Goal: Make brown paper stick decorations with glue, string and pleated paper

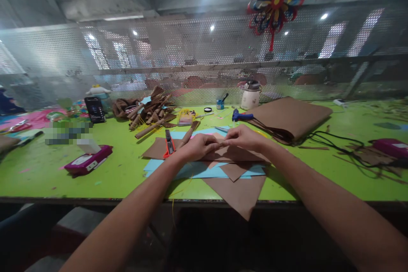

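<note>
My left hand (pixel 204 146) and my right hand (pixel 244 138) meet in the middle of the table, fingertips closed together at the edge of a brown paper sheet (pixel 236 155). What lies between the fingertips is partly hidden. Beneath are light blue paper sheets (pixel 191 170) and more brown paper, including a pointed piece (pixel 237 191) that overhangs the table's front edge. Beside my left hand lies an orange tool with dark jaws (pixel 169 143), and a rolled brown paper tube (pixel 188 134) is just behind it.
Behind my hands lie a blue glue gun (pixel 242 115) and a large folded brown paper (pixel 287 117). Rolled paper tubes (pixel 154 112) with yellow string pile up at back left. A phone (pixel 94 109) and a purple box (pixel 89 161) stand left; black cables (pixel 334 138) run right.
</note>
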`<action>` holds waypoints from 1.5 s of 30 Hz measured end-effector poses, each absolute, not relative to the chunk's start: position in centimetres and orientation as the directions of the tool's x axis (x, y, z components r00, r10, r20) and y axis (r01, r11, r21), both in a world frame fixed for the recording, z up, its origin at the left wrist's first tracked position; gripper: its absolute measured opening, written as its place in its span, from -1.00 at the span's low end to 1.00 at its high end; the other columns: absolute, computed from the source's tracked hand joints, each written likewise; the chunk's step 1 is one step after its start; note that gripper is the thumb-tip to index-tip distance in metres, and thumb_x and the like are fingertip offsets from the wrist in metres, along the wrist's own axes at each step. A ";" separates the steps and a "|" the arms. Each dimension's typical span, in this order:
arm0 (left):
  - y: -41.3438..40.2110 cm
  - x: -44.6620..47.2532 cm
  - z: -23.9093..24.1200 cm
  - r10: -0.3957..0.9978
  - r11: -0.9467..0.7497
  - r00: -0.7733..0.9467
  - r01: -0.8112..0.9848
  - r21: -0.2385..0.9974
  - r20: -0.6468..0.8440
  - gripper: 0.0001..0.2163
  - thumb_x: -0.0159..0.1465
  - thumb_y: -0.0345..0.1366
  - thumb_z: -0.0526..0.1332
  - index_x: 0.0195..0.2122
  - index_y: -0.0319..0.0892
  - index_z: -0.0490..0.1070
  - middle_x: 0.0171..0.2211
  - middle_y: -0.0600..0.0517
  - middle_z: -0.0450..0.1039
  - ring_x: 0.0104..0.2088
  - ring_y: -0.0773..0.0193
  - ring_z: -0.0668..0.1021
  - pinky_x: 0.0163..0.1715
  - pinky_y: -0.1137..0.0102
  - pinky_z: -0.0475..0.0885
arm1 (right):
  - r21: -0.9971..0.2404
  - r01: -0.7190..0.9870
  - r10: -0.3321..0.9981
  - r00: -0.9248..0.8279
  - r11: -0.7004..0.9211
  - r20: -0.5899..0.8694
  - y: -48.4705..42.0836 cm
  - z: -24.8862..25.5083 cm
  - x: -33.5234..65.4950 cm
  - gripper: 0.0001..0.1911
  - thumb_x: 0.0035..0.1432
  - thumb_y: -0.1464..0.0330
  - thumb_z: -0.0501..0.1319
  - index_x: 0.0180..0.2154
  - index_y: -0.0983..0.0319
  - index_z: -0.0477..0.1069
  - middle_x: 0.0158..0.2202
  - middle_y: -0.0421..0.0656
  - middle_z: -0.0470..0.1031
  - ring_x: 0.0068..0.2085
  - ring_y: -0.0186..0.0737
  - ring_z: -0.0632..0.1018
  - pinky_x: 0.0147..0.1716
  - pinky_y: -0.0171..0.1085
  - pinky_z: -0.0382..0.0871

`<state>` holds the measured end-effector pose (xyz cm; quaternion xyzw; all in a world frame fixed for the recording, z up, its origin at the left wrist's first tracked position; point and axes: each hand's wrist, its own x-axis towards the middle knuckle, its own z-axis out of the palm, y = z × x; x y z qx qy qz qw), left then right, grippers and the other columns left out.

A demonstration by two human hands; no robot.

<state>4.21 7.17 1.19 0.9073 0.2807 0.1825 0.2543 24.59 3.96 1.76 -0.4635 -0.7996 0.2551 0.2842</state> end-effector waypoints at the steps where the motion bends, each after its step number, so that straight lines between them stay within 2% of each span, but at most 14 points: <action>1: 7.2 4.2 1.2 0.603 -0.711 0.777 0.421 0.563 0.180 -0.69 0.21 -0.13 0.03 -0.34 -0.26 0.43 -0.47 0.04 0.42 -0.49 0.38 0.38 -0.51 0.52 0.21 | -0.675 0.596 0.887 -0.411 0.435 0.209 3.9 1.8 24.6 -0.71 -0.03 0.21 0.18 -0.51 0.34 0.47 -0.58 -0.21 0.35 -0.52 -0.38 0.28 -0.55 -0.38 0.10; 5: 7.1 4.2 1.3 0.600 -0.707 0.786 0.437 0.556 0.145 -0.69 0.21 -0.12 0.03 -0.36 -0.26 0.41 -0.51 0.06 0.40 -0.50 0.38 0.35 -0.52 0.52 0.19 | -0.688 0.582 0.876 -0.451 0.434 0.171 3.8 1.9 24.7 -0.65 -0.04 0.16 0.17 -0.51 0.35 0.47 -0.59 -0.22 0.33 -0.53 -0.40 0.26 -0.56 -0.38 0.08; 9: 7.0 4.2 1.2 0.590 -0.716 0.793 0.424 0.555 0.155 -0.70 0.21 -0.12 0.03 -0.38 -0.26 0.39 -0.52 0.07 0.37 -0.49 0.38 0.35 -0.51 0.52 0.18 | -0.688 0.551 0.855 -0.478 0.472 0.204 3.8 1.8 24.8 -0.65 -0.03 0.17 0.18 -0.49 0.36 0.46 -0.55 -0.19 0.36 -0.49 -0.37 0.31 -0.51 -0.38 0.14; 14: 6.8 4.4 1.2 0.592 -0.738 0.776 0.411 0.536 0.219 -0.68 0.22 -0.10 0.02 -0.31 -0.25 0.41 -0.46 0.05 0.39 -0.47 0.37 0.35 -0.50 0.51 0.19 | -0.691 0.514 0.825 -0.522 0.508 0.218 3.9 1.8 24.8 -0.68 0.01 0.19 0.15 -0.37 0.32 0.48 -0.45 -0.15 0.45 -0.42 -0.32 0.37 -0.44 -0.36 0.20; 18: 6.6 4.6 1.3 0.606 -0.732 0.758 0.413 0.542 0.241 -0.68 0.23 -0.11 0.01 -0.25 -0.23 0.42 -0.46 0.03 0.41 -0.47 0.37 0.35 -0.48 0.50 0.19 | -0.707 0.545 0.866 -0.458 0.452 0.200 3.9 1.6 24.5 -0.60 0.02 0.13 0.13 -0.51 0.35 0.46 -0.58 -0.17 0.39 -0.52 -0.37 0.32 -0.54 -0.38 0.13; 22: 6.6 4.5 1.3 0.625 -0.711 0.754 0.441 0.548 0.204 -0.69 0.22 -0.13 0.02 -0.24 -0.23 0.42 -0.45 0.02 0.44 -0.48 0.37 0.38 -0.49 0.50 0.19 | -0.723 0.538 0.886 -0.402 0.434 0.232 4.1 1.5 24.7 -0.63 -0.04 0.14 0.18 -0.58 0.34 0.44 -0.65 -0.21 0.35 -0.59 -0.41 0.27 -0.58 -0.38 0.10; 28: 6.9 4.0 1.7 0.627 -0.723 0.756 0.477 0.500 0.185 -0.70 0.23 -0.13 -0.01 -0.39 -0.23 0.40 -0.54 0.05 0.44 -0.53 0.38 0.36 -0.54 0.50 0.15 | -0.789 0.490 0.892 -0.426 0.370 0.154 4.1 1.9 25.2 -0.65 -0.01 0.16 0.18 -0.60 0.32 0.42 -0.63 -0.16 0.41 -0.60 -0.39 0.34 -0.55 -0.36 0.20; 34: 7.3 3.8 1.9 0.655 -0.682 0.740 0.493 0.540 0.152 -0.70 0.21 -0.12 0.00 -0.52 -0.22 0.30 -0.63 0.08 0.37 -0.58 0.38 0.32 -0.57 0.49 0.12 | -0.885 0.369 0.857 -0.511 0.284 0.061 3.9 2.0 25.4 -0.63 0.05 0.13 0.13 -0.43 0.34 0.45 -0.53 -0.13 0.49 -0.55 -0.36 0.45 -0.49 -0.34 0.30; 39: 7.1 3.8 2.0 0.664 -0.651 0.733 0.471 0.595 0.146 -0.67 0.23 -0.12 -0.03 -0.56 -0.21 0.26 -0.64 0.08 0.34 -0.58 0.38 0.33 -0.51 0.48 0.18 | -0.957 0.237 0.829 -0.559 0.165 0.005 4.5 1.3 26.0 -0.63 0.03 0.13 0.17 -0.35 0.36 0.40 -0.45 -0.08 0.52 -0.51 -0.33 0.50 -0.45 -0.32 0.34; 41: 7.2 3.8 2.1 0.657 -0.640 0.739 0.445 0.626 0.147 -0.67 0.23 -0.12 -0.02 -0.57 -0.21 0.25 -0.63 0.08 0.32 -0.58 0.39 0.32 -0.50 0.48 0.18 | -0.974 0.190 0.821 -0.571 0.122 -0.008 4.8 1.2 26.4 -0.62 0.06 0.15 0.15 -0.26 0.37 0.38 -0.43 -0.06 0.52 -0.49 -0.31 0.51 -0.43 -0.29 0.36; 45: 7.1 3.6 2.4 0.637 -0.535 0.763 0.336 0.776 0.109 -0.66 0.23 -0.09 -0.01 -0.56 -0.23 0.25 -0.65 0.10 0.25 -0.60 0.43 0.26 -0.53 0.49 0.14 | -0.992 -0.004 0.873 -0.474 0.126 0.113 5.2 1.1 27.1 -0.62 0.12 0.21 0.12 -0.12 0.36 0.33 -0.44 -0.06 0.50 -0.45 -0.29 0.51 -0.38 -0.25 0.38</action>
